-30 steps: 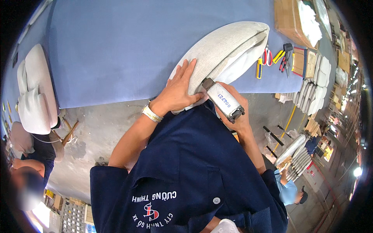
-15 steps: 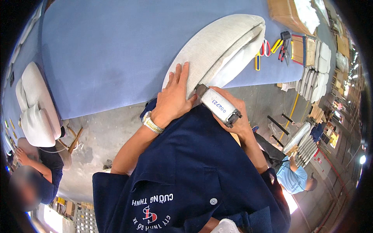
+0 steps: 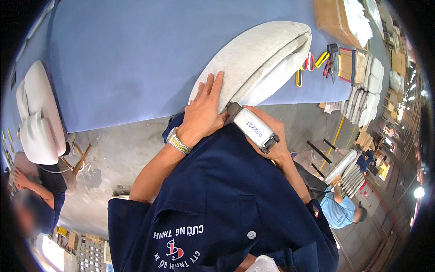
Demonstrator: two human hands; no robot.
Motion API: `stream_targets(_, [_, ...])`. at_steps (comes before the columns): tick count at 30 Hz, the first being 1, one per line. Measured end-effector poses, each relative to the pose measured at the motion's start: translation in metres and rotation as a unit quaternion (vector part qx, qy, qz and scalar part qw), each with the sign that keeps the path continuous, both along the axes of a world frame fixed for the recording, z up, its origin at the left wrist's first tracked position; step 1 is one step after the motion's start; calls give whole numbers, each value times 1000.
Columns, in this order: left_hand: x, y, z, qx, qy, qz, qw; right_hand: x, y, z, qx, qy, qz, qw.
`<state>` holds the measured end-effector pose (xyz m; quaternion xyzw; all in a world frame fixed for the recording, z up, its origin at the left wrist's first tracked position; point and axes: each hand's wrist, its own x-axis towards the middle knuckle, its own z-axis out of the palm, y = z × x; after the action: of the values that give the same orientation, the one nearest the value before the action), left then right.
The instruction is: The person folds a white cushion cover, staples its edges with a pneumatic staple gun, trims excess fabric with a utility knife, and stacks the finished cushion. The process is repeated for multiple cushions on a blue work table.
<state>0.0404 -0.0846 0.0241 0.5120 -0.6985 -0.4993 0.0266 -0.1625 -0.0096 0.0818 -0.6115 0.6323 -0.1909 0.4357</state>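
A light grey upholstered cushion (image 3: 244, 50) with a long open fold along its right side lies across the front edge of the blue table. White padding or lining (image 3: 276, 72) shows inside the fold. My left hand (image 3: 205, 106) presses on the near left end of the cushion, fingers stretched out and thumb toward the fold. In my right hand (image 3: 275, 136) is a staple gun with a white body (image 3: 253, 128) and a dark nose. That nose meets the cushion's near end, beside my left thumb. My right fingers are mostly hidden behind the tool.
On the blue table (image 3: 127, 59), red-handled scissors (image 3: 309, 62), a yellow-handled tool (image 3: 299, 77) and pliers (image 3: 327, 68) lie right of the cushion. A cardboard box (image 3: 337, 22) stands behind them. Stacked grey cushions (image 3: 362, 104) are at right. Co-workers (image 3: 337, 208) (image 3: 38, 204) work on both sides.
The view has shifted slightly. Both hands, the staple gun and the cushion keep nearly the same places relative to each other.
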Motion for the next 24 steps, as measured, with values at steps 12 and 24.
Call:
stream_targets(12, [32, 10, -22, 28, 154, 6, 988, 14, -6, -5, -17, -47, -37, 998])
stream_targets(24, [14, 26, 4, 25, 39, 42, 998, 8, 16, -8, -57, 26, 19, 998])
